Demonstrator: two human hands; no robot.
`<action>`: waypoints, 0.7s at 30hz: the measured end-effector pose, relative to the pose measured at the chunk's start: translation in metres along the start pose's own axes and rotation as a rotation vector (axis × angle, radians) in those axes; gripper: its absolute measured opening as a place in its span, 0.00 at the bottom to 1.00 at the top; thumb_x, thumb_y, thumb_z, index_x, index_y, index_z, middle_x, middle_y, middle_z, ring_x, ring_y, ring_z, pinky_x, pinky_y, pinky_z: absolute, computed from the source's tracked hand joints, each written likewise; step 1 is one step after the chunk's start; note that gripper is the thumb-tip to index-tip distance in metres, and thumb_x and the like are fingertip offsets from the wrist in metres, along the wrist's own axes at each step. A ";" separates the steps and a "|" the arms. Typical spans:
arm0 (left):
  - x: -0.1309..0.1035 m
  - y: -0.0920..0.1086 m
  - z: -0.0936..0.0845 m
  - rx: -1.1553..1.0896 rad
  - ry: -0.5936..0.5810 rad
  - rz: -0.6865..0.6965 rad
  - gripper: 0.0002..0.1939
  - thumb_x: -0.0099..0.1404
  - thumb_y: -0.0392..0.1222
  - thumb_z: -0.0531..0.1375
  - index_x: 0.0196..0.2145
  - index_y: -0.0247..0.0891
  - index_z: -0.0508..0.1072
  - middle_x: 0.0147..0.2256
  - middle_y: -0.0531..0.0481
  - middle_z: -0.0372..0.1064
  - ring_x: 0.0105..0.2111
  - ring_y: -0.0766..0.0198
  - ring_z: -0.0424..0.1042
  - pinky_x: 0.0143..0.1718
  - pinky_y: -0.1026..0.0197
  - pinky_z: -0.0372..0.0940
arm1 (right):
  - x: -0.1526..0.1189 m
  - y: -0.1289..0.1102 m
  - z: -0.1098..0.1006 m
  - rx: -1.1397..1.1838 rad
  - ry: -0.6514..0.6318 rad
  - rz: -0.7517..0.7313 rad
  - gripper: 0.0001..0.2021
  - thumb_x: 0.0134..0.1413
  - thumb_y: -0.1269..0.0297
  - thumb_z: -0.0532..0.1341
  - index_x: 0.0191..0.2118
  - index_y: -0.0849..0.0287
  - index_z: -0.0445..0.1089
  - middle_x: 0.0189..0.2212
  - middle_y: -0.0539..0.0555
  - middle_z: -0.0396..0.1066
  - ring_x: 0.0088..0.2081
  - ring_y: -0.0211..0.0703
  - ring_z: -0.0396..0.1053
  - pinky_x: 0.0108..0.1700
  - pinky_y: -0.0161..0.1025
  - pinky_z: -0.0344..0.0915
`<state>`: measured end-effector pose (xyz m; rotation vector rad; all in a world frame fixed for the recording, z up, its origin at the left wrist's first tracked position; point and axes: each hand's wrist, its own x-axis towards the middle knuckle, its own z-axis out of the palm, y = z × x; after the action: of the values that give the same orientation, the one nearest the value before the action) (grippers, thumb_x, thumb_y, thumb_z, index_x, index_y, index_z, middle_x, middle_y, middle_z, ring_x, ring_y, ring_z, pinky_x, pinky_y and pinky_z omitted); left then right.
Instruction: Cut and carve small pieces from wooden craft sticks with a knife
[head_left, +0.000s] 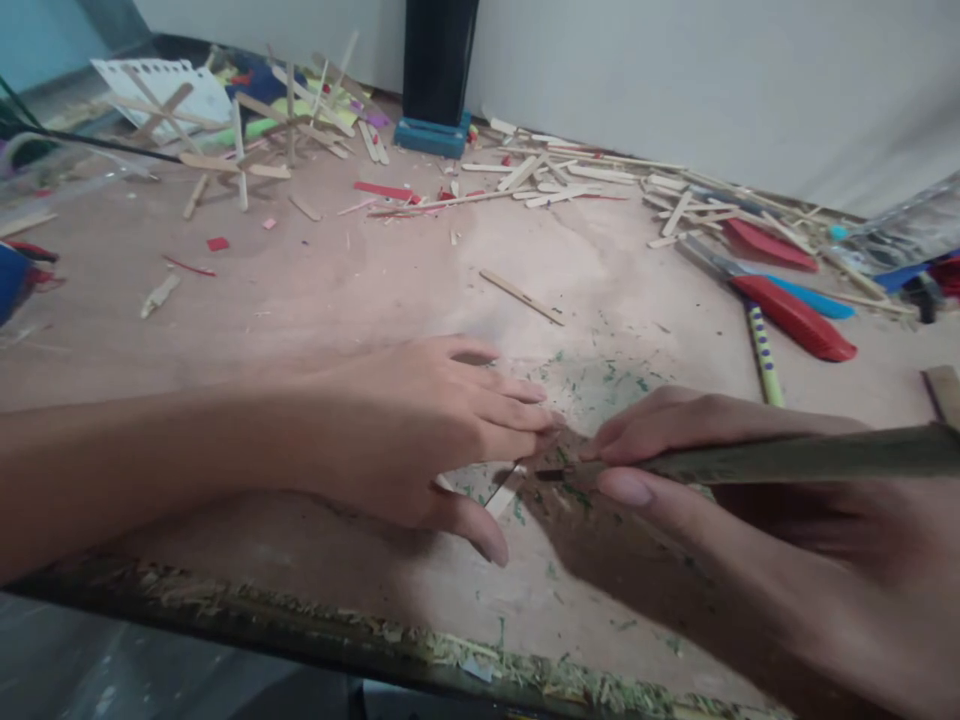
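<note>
My left hand (442, 425) lies flat on the wooden table with its fingers stretched out and the thumb apart. Under and beside it are pale pieces of craft stick, one of which (505, 492) shows between thumb and fingertips. My right hand (720, 510) is closed around a slim tool (795, 455) with a long dark greenish handle. Its narrow dark tip sits close to the stick and my left fingertips; I cannot tell whether it touches. Small green shavings are scattered around both hands. Another craft stick (521, 297) rests beyond my left hand.
Several loose craft sticks (570, 175) are strewn along the wall, with star-shaped stick assemblies (238, 160) at back left. A dark post on a blue base (431, 138) stands at the back. Red-handled scissors (795, 317) and a dotted yellow-green stick (765, 357) lie right.
</note>
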<state>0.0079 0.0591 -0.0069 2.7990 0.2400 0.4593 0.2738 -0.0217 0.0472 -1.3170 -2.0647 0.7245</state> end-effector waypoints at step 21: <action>0.003 0.002 -0.004 0.006 -0.054 -0.047 0.29 0.76 0.67 0.69 0.61 0.42 0.83 0.66 0.50 0.81 0.70 0.48 0.76 0.77 0.45 0.63 | 0.002 0.008 -0.001 -0.037 -0.127 -0.161 0.06 0.74 0.60 0.71 0.51 0.40 0.78 0.47 0.44 0.83 0.47 0.40 0.83 0.49 0.30 0.81</action>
<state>0.0094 0.0589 -0.0020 2.8009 0.2956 0.3715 0.2793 -0.0171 0.0424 -1.1338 -2.2652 0.7180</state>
